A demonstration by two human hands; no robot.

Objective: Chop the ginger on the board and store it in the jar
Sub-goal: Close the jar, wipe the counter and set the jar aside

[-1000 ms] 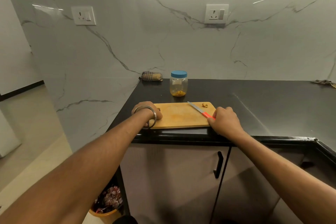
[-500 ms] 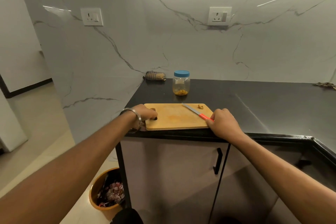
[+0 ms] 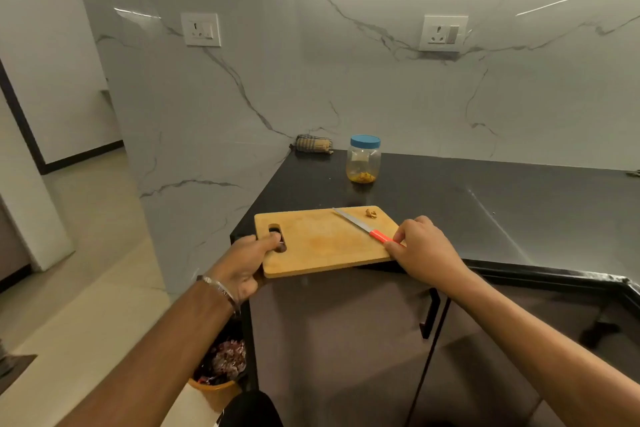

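At frame centre, the rigid rectangular wooden chopping board (image 3: 325, 239) is gripped through its handle slot by the left hand (image 3: 247, 262); the red-handled steel knife (image 3: 367, 229) is pinched by the right hand (image 3: 424, 250). The small knobbly ginger piece (image 3: 371, 212) looks light and prone to rolling.

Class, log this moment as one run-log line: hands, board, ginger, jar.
left hand grips board by handle slot | right hand holds knife | ginger uncut on board | jar lidded

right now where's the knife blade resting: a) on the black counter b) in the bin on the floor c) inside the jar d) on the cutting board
d: the knife lies across the cutting board, its blade on the wood and pointing toward the far edge, while the right hand pinches its red handle.
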